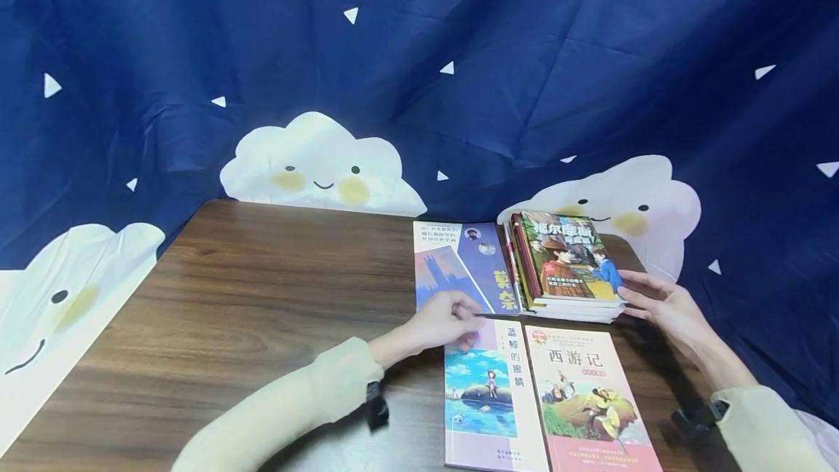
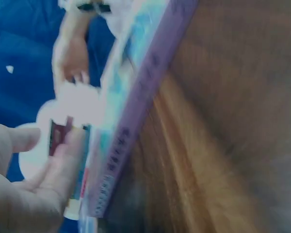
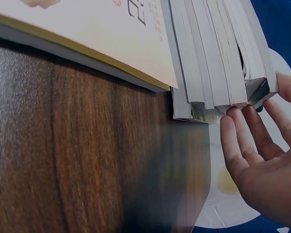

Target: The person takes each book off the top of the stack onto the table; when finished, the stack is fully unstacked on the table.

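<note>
At the back right of the table stands a stack of books (image 1: 570, 261), a comic-style detective cover on top. My right hand (image 1: 668, 312) is at the stack's right side, its fingertips (image 3: 228, 121) right at the lower books' edges and its thumb by the top one. My left hand (image 1: 442, 323) hovers with loosely bent fingers over the upper left corner of a book with a blue sea cover (image 1: 485, 406); nothing shows between its thumb and fingers in the left wrist view. Behind that hand lies a blue-and-white book (image 1: 472, 268), against the stack's left side.
A book with a cream and pink cover (image 1: 593, 399) lies right of the sea-cover book, close beside it. The brown wooden table (image 1: 262, 297) stretches out to the left. A dark blue curtain (image 1: 393, 57) with clouds hangs behind the table's back edge.
</note>
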